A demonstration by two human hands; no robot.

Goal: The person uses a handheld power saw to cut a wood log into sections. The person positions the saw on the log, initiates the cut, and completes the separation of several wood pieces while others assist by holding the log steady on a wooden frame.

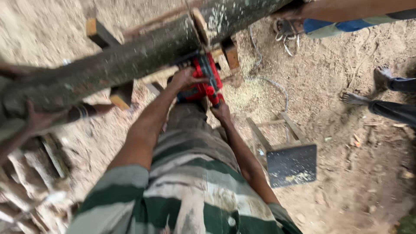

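A red power saw point(203, 82) bites into a thick, bark-covered log point(130, 60) laid across wooden blocks point(232, 54), its body just below the log; the left hand point(187, 78) grips the top handle and the right hand point(222, 112) the rear handle, each grip closed on the tool. Sawdust-strewn dirt lies open to the right around a dark square board point(291, 164), while another person's hand point(39, 119) steadies the log at left and bare feet point(355, 99) stand well apart at right.
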